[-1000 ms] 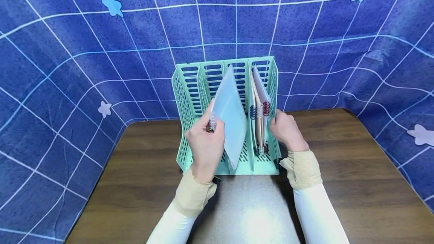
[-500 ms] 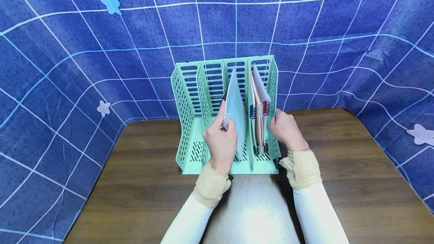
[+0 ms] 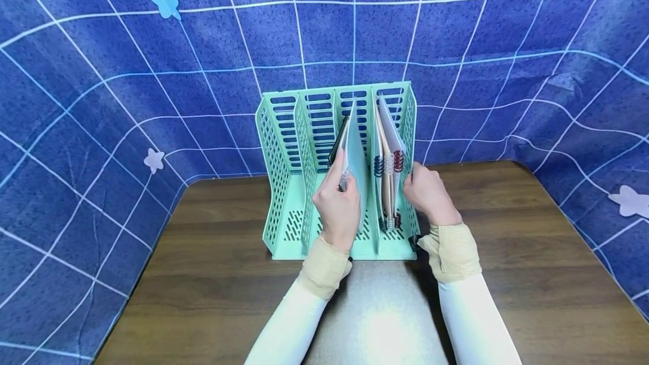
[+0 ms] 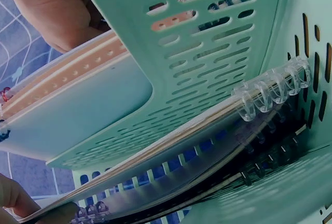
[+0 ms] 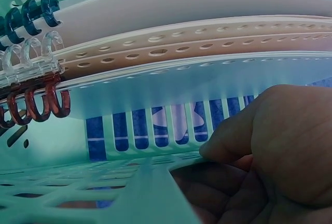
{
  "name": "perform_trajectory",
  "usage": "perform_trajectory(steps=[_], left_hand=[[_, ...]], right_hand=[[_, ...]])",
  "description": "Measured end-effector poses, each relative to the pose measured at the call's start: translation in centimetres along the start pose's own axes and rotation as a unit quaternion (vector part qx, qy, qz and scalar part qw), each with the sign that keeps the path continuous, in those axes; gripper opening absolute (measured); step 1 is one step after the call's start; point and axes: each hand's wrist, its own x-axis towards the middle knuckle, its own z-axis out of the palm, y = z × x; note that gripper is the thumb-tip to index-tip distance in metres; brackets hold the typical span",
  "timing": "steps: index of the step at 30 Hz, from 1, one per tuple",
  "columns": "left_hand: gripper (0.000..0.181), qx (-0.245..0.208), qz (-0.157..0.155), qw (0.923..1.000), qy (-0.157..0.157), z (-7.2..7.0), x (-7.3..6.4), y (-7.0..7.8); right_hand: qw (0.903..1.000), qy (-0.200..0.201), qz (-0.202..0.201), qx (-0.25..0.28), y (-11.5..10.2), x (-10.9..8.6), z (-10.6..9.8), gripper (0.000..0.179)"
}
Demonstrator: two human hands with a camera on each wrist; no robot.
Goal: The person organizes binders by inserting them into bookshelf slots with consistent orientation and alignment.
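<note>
My left hand (image 3: 338, 207) pinches a loose-leaf notebook (image 3: 359, 151) with a pale blue translucent cover by its ringed front edge. It stands upright in the second compartment from the right of a mint-green file rack (image 3: 270, 207). In the left wrist view, its clear rings (image 4: 277, 86) sit low near the rack's floor. A black notebook (image 3: 338, 142) leans close on its left side, partly behind my fingers. My right hand (image 3: 430, 193) grips the rack's right side wall, thumb inside, as the right wrist view shows.
The rightmost compartment holds several loose-leaf notebooks (image 3: 387, 151) with blue, clear and red rings (image 5: 39, 102). Perforated dividers (image 3: 303, 185) separate the compartments. The rack stands on a brown wooden table (image 3: 213, 263), with a blue star-patterned cloth (image 3: 213, 44) behind it.
My left hand has moved right with the pale blue notebook, which has gone from slanted to nearly upright and further into the rack. The black notebook shows more now. My right hand has stayed in place.
</note>
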Motion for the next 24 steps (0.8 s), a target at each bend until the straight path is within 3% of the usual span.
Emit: perform_trajectory(steps=[8,14,24], left_hand=[[0.050,0.029,0.012,0.9995,0.008,0.9,0.4,-0.3],[0.051,0.072,-0.004,0.9974,-0.008,0.6,0.8,-0.5],[0.052,0.088,0.011,0.9958,-0.022,0.1,1.3,-0.6]], right_hand=[[1.0000,-0.001,0.000,-0.001,0.0,0.0,0.0,0.020],[1.0000,0.000,-0.005,-0.005,0.0,0.0,-0.1,0.018],[0.9999,-0.008,0.007,0.001,-0.1,0.1,0.1,0.020]])
